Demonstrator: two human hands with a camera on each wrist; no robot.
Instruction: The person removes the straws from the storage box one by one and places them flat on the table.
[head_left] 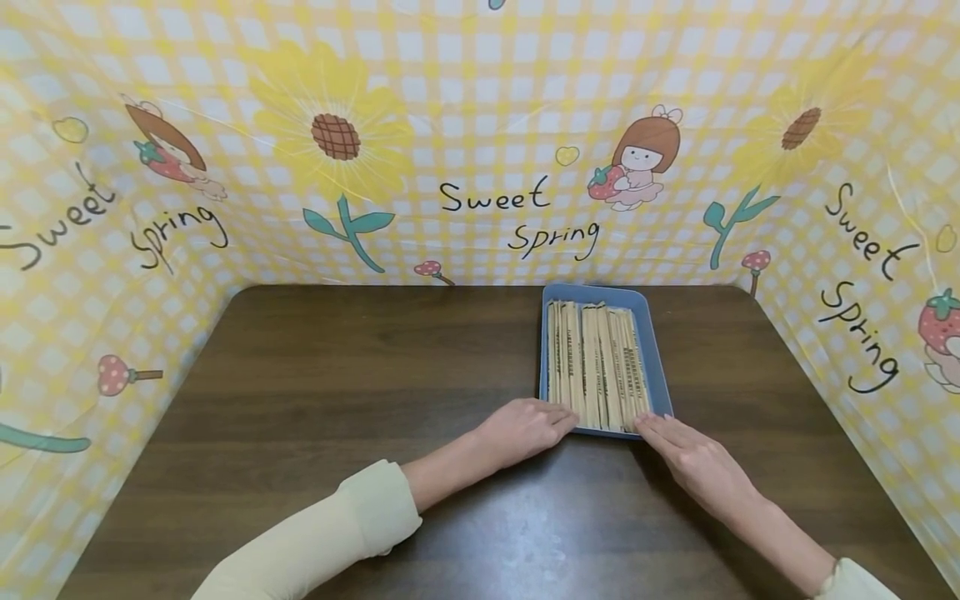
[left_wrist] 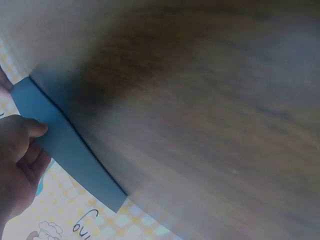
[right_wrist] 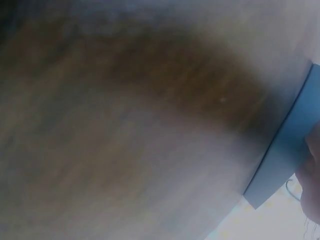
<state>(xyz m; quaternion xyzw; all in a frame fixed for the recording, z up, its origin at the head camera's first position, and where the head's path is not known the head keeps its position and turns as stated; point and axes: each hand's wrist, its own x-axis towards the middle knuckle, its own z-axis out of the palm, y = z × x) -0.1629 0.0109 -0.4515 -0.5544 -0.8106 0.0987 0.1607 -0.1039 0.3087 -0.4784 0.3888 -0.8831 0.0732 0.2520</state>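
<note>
A blue rectangular tray (head_left: 654, 354) lies on the brown table, its far end close to the patterned backdrop. Long, slim paper-wrapped sticks (head_left: 592, 362) with printed lettering fill it side by side, lengthwise. My left hand (head_left: 528, 429) grips the near left corner, fingers over the rim by the sticks' ends. In the left wrist view its thumb (left_wrist: 37, 128) presses the tray's outer wall (left_wrist: 75, 155). At the near right corner my right hand (head_left: 705, 467) holds the rim the same way. The right wrist view shows only part of that hand (right_wrist: 311, 175) against the wall (right_wrist: 285, 155).
The dark wood-grain table (head_left: 337, 375) extends left, right and in front of the tray. A yellow checked cloth (head_left: 480, 108) with flowers and lettering hangs along the back and both sides.
</note>
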